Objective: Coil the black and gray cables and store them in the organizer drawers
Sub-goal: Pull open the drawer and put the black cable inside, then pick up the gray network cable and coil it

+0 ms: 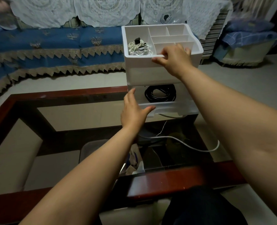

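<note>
The coiled black cable (160,93) lies in the pulled-out translucent plastic drawer (165,108). The left hand (134,112), fingers straight, should push it evenly while the right hand (172,58) clamps the white plastic organizer (141,69) rim.

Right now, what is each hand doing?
Left hand: open, fingers straight, thumb against the drawer front.
Right hand: fingers curled over the organizer top rim, gripping it.
</note>
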The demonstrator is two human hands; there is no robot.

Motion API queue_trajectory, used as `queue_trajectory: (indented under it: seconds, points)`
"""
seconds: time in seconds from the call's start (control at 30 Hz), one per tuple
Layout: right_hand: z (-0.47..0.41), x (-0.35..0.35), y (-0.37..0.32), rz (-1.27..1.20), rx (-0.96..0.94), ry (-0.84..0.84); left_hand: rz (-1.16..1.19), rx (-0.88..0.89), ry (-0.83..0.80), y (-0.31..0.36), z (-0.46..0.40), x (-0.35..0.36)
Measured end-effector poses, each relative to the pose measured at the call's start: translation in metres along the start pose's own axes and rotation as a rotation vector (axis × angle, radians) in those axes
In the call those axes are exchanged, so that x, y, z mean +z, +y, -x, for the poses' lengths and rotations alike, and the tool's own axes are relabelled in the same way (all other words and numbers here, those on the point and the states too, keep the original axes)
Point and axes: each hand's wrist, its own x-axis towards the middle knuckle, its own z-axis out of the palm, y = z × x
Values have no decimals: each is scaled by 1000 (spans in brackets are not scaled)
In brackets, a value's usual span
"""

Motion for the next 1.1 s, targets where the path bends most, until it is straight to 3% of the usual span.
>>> queue_trajectory:
  seconds: [0.33, 0.63, 0.73, 0.87, 0.9, 0.97, 1.1]
  points:
    - [-9, 3, 0, 1, -111, -17, 116, -317, 99, 4, -46, 14]
    - [-7, 7, 5, -20, -100, 21, 216, -326, 50, -1, -83, 14]
    - [4, 16, 6, -19, -116, 99, 213, -304, 8, -5, -80, 11]
    - [58, 36, 5, -172, -161, 461, 85, -401, -51, -19, -58, 10]
    - [77, 43, 8, -237, -131, 482, 38, -424, -81, -25, -49, 11]
    - [112, 55, 10, -299, 56, 236, -41, -465, -158, -37, -30, 15]
    - [158, 71, 30, -2, 544, -609, -78, -536, -212, -48, -9, 21]
